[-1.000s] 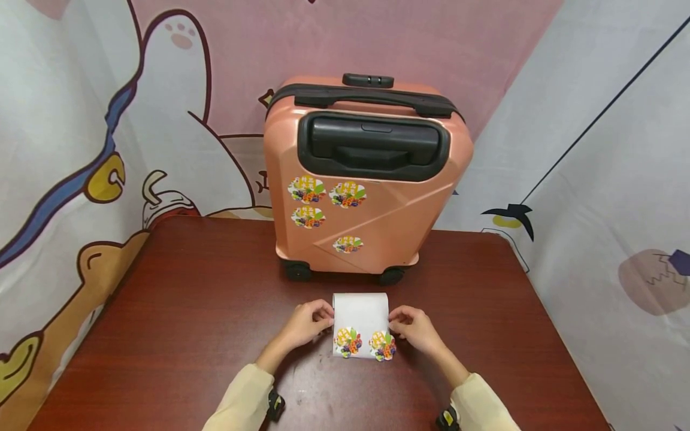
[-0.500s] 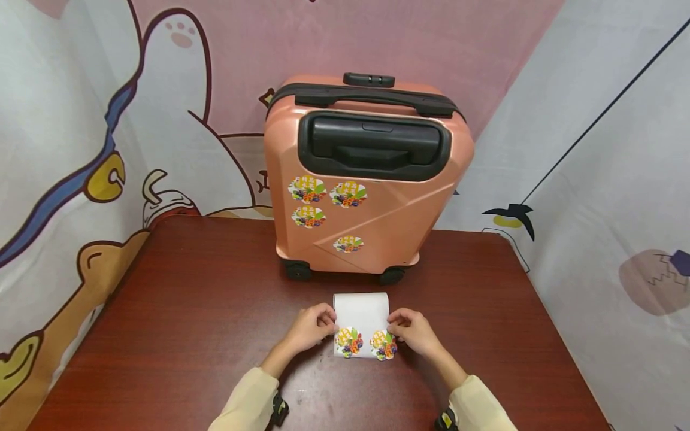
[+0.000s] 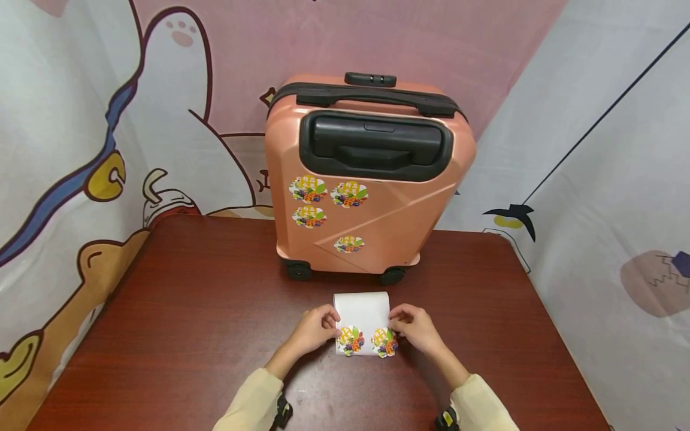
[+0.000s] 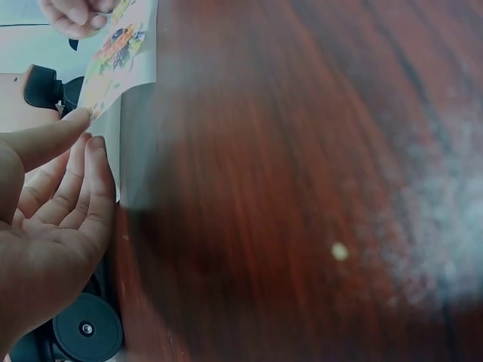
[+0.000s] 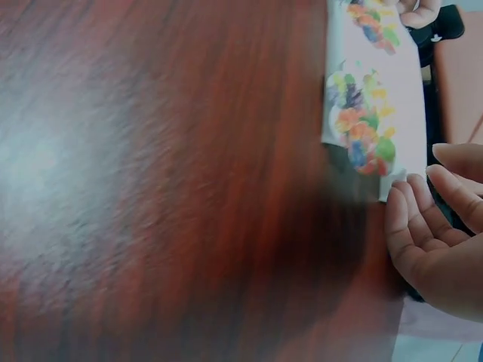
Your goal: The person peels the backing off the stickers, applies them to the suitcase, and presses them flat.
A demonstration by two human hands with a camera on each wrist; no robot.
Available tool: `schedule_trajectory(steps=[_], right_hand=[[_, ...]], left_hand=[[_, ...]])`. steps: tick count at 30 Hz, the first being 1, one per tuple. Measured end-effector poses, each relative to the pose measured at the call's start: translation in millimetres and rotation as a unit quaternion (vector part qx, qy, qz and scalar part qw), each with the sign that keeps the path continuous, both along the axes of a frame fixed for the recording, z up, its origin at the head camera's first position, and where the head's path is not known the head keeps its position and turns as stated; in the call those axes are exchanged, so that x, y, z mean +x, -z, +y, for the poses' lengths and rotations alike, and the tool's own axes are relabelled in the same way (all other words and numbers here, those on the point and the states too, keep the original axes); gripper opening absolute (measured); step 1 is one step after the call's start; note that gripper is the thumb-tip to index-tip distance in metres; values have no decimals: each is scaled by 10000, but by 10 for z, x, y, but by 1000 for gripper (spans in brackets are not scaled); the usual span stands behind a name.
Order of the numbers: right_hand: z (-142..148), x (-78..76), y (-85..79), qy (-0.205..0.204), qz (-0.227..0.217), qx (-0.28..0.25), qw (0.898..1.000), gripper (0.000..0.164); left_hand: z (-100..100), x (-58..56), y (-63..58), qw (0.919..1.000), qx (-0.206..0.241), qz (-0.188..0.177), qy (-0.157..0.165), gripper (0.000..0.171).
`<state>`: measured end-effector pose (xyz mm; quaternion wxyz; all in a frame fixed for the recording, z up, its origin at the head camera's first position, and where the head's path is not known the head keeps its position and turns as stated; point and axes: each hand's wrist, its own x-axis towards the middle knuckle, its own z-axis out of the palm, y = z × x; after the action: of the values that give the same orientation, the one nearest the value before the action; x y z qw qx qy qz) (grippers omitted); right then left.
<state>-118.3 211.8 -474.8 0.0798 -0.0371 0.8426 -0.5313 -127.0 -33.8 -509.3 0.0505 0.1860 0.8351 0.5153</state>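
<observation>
A folded white sticker sheet [image 3: 362, 308] lies on the table, with two round fruit stickers along its near end, a left sticker [image 3: 350, 340] and a right sticker [image 3: 384, 342]. At its left edge my left hand [image 3: 314, 328] pinches the sheet; the left wrist view shows the thumb [image 4: 64, 136] at the sheet's corner and the other fingers below. My right hand [image 3: 415, 328] is by the right edge. In the right wrist view its lower fingers [image 5: 411, 219] touch the edge in a loose curve, while thumb and index finger have no visible paper between them.
Behind the sheet, a pink suitcase [image 3: 388, 221] stands upright on small black wheels [image 3: 392, 276]. Several matching fruit stickers [image 3: 308, 189] are on its front. The brown table [image 3: 205, 335] reaches patterned cloth [image 3: 226, 72] at the back and sides.
My left hand has shifted right, its fingertips now over the sheet's left edge. The sheet's near end has moved slightly away from me. The right hand has hardly moved.
</observation>
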Motion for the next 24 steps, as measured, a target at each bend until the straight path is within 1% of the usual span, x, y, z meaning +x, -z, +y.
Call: schedule_trajectory(steps=[4,6,8,11,16,20,24], right_hand=[[-141,35,-235,0,162,42,9999,12],[-201,34,-292,-31,286,125,9995,11],[-247,22,-304,-122,398,125,9991,11],[-285,-16,-208,-320,536,153,9979,10],[-325,-77,13,-554,665,330,9957,9],[-384,-93,91,-688,773,347,9940,10],[-448,-94,117,-828,793,378,9927,10]], left_hand=[[6,-1,-5,9999,108,-41,-30,21],[7,-3,-14,9999,140,-58,-40,21],[9,-5,-21,9998,165,-72,-43,20],[11,-5,-24,9998,178,-75,-54,20],[14,-7,-15,9997,243,-69,-37,21],[13,-13,-12,9996,278,-100,-30,20],[9,-16,-13,9995,314,-98,-23,20]])
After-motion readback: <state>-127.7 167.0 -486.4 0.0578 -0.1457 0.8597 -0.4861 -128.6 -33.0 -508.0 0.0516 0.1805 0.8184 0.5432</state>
